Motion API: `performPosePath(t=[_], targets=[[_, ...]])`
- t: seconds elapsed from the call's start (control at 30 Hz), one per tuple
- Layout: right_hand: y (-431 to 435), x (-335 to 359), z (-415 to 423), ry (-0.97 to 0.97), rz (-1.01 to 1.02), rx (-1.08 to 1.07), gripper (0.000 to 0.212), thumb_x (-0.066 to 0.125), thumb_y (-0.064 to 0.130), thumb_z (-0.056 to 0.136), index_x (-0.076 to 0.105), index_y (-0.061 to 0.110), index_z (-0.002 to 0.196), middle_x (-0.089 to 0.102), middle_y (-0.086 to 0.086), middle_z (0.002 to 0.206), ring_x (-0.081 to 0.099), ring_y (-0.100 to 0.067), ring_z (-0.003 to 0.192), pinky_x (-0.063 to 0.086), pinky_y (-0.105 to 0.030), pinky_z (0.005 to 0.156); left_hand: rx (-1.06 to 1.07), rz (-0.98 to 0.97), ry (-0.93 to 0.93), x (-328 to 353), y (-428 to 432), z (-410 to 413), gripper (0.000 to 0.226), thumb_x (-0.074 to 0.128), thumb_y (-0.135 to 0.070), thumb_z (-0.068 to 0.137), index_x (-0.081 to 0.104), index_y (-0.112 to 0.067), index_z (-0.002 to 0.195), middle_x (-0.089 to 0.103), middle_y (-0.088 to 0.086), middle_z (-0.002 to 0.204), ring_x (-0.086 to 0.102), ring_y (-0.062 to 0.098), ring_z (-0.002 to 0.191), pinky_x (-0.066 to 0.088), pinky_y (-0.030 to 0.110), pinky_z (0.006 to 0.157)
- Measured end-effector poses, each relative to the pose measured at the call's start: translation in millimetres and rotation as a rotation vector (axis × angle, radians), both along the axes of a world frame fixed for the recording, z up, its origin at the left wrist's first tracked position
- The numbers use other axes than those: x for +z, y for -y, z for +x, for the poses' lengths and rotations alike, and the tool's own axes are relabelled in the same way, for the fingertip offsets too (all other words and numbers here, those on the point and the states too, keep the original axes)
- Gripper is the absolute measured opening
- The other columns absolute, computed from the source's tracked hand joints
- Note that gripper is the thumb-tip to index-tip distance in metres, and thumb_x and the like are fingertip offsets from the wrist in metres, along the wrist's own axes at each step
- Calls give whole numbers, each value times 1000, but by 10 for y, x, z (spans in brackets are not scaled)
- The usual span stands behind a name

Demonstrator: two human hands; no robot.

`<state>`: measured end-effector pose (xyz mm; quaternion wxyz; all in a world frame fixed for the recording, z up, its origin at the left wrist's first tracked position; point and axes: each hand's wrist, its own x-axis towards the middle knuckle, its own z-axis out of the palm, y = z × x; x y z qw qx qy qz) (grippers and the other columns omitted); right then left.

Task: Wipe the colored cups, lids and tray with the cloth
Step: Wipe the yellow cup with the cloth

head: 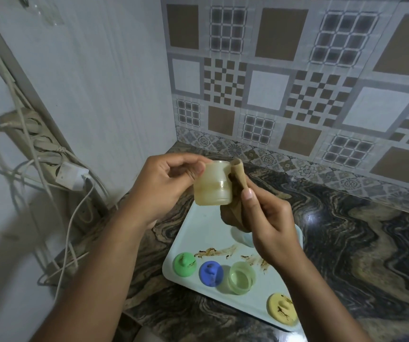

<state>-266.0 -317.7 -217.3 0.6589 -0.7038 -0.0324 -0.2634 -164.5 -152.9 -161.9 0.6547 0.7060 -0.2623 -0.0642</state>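
My left hand (167, 183) holds a pale yellow cup (213, 183) tilted on its side above the tray, brown smears on its wall. My right hand (270, 223) grips a brown cloth (235, 193) pressed against the cup's right side. Below lies a pale blue tray (198, 233) with brown stains. On it sit a green lid (184, 264), a blue lid (210, 273), an upright green cup (241, 277) and a stained yellow lid (282, 309). A pale blue cup (243, 236) lies partly hidden behind my right hand.
The tray rests on a dark marbled counter (346, 243) in a corner. A patterned tile wall (297, 82) stands behind. On the left wall hangs a power strip (38, 141) with white cables and a charger (71, 178).
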Motion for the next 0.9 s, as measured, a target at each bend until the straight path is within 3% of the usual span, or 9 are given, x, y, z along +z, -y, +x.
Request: performPosePath(t=[0.13,0.23,0.3,0.4,0.5,0.57,0.67,0.77,0.9], targets=[[-30,97,11,-47,165,-53,43,37,12,108,54,-25,93,33,-21,57,34,-20,53,35,-23,48,-43,36,-33,-14,-4,2,15,68,-35,80,79,-35,90,77,-5,100,72,17,95,60,37,79],[-52,94,45,-90,183,-77,39,42,21,107,66,-10,106,50,-25,67,48,-21,63,46,-32,60,-107,36,-57,-42,27,-39,16,68,-29,82,79,-28,94,78,0,100,73,20,96,60,38,80],[-69,84,60,-109,106,-21,34,48,22,106,62,10,135,74,-2,111,68,-15,100,58,-33,74,-112,19,-65,-61,79,-78,15,69,-27,81,79,-24,93,78,1,96,73,16,91,60,32,75],[-38,-13,47,-121,-39,88,76,67,26,95,28,17,159,44,-1,157,42,-20,145,45,-51,111,14,-38,-56,-72,124,-101,9,73,-33,77,78,-29,84,77,-2,89,72,13,84,60,34,71],[-2,-73,29,-180,-211,36,113,87,42,74,17,24,161,51,-13,146,47,-28,138,51,-55,101,120,-36,-15,-113,113,-83,16,73,-44,77,78,-33,87,77,-5,91,73,19,90,61,47,77],[4,-83,44,-130,-300,-23,110,90,38,72,25,21,159,52,-8,149,49,-27,138,53,-48,102,124,-22,1,-128,110,-103,22,71,-49,78,78,-37,95,77,-5,95,72,24,93,61,50,79],[19,-106,97,-47,-246,-33,91,86,17,78,34,24,152,34,15,157,25,-13,152,37,-26,117,36,24,-69,-193,102,-119,29,64,-40,89,70,-38,117,74,-14,112,70,9,105,60,29,79],[50,-129,88,-75,-231,12,88,82,25,84,29,42,151,37,7,160,37,-17,148,44,-40,114,-47,73,-90,-239,72,-114,37,57,-18,98,61,-34,131,64,-17,131,61,2,120,54,25,90],[39,-117,44,-96,-289,21,96,77,21,87,15,20,161,40,18,155,48,-4,138,50,-33,107,-16,-13,-163,-202,69,-149,37,57,-10,97,64,-31,126,72,-8,117,68,5,106,54,14,70]])
